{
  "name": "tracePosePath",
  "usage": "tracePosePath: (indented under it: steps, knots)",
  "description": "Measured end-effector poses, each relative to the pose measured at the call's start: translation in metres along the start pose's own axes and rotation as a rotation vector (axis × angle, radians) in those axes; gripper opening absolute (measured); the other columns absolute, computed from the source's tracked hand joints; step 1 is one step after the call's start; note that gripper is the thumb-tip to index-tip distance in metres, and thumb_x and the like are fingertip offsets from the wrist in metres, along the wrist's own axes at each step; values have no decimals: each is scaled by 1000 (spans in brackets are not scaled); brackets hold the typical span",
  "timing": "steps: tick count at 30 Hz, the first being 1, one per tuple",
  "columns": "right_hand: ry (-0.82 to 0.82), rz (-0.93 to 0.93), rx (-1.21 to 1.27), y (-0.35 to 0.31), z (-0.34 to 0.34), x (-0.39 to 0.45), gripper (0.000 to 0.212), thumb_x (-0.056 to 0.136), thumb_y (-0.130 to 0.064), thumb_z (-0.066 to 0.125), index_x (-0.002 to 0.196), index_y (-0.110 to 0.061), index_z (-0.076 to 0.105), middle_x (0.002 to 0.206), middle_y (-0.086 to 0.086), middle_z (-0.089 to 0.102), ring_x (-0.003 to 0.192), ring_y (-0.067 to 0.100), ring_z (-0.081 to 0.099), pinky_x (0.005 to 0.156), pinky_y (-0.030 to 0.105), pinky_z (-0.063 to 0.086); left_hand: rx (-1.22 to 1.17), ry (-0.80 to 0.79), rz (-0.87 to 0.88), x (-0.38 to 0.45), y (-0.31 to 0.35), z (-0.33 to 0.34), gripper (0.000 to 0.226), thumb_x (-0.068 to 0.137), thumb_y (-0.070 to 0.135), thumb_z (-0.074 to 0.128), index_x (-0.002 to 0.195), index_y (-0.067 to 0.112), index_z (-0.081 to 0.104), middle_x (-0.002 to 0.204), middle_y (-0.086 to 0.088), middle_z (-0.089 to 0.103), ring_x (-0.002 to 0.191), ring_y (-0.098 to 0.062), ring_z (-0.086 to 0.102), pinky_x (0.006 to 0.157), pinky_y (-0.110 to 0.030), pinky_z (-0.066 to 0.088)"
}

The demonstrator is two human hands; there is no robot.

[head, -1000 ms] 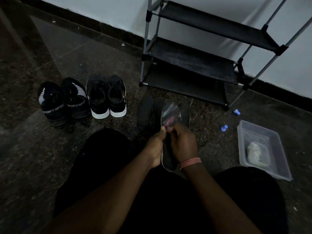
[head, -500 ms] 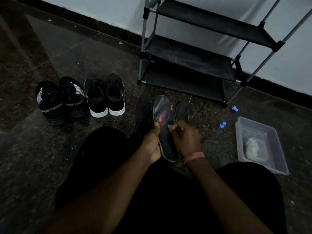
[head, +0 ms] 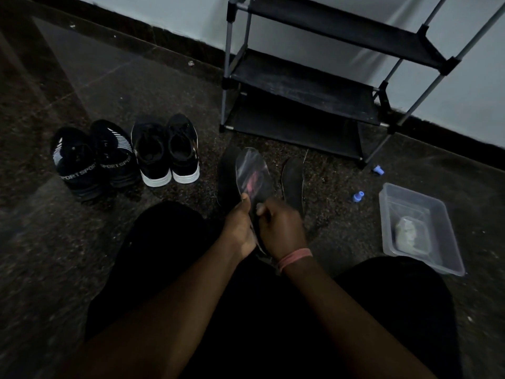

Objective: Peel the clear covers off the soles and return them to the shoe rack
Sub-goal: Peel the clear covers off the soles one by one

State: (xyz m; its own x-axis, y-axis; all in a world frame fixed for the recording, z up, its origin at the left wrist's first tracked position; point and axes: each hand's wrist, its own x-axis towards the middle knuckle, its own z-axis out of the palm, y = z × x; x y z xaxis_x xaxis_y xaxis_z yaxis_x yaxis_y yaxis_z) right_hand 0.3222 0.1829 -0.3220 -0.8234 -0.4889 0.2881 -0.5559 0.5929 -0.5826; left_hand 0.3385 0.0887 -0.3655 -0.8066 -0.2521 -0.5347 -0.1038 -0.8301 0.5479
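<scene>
A dark insole in a clear plastic cover (head: 254, 173) stands up between my hands, its toe end pointing away from me. My left hand (head: 239, 227) grips its left edge with the thumb on top. My right hand (head: 281, 228) pinches the cover near the middle of the insole. Two more dark insoles lie on the floor behind it, one on the left (head: 228, 176) and one on the right (head: 293, 181). The black shoe rack (head: 300, 86) stands against the wall beyond them, its shelves bare.
Two pairs of black shoes sit on the floor at left: sport shoes (head: 90, 160) and white-soled sneakers (head: 166, 154). A clear plastic bin (head: 426, 209) holding crumpled plastic lies at right. Two small blue caps (head: 358, 196) (head: 378, 170) lie near the rack's foot. My dark-clothed knees fill the foreground.
The insole has tipped up and away from me between my hands, so its covered face shows more. My right hand has shifted its pinch on the cover.
</scene>
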Motion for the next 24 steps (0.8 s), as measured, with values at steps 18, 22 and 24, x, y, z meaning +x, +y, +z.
tracePosePath:
  steps: [18, 22, 24]
  knots:
    - [86, 341, 439, 10, -20, -3, 12, 87, -12, 71, 85, -20, 62, 73, -8, 67, 66, 2, 63, 67, 20, 51, -112, -98, 35, 0, 17, 5, 78, 101, 68, 23, 135, 8, 60, 127, -14, 69, 107, -25, 71, 92, -40, 54]
    - [132, 549, 652, 14, -39, 4, 11, 96, -2, 53, 102, -6, 62, 67, 5, 64, 50, 6, 59, 50, 16, 49, -127, -180, 7, -7, 17, 4, 73, 102, 65, 24, 122, 8, 65, 111, -9, 77, 101, -21, 75, 105, -43, 45]
    - [97, 595, 786, 14, -40, 6, 15, 95, 2, 49, 104, 4, 59, 70, 17, 66, 53, 20, 61, 50, 26, 53, -118, -199, -11, -9, 22, 6, 76, 100, 67, 27, 125, 6, 65, 117, -10, 76, 100, -19, 75, 99, -40, 50]
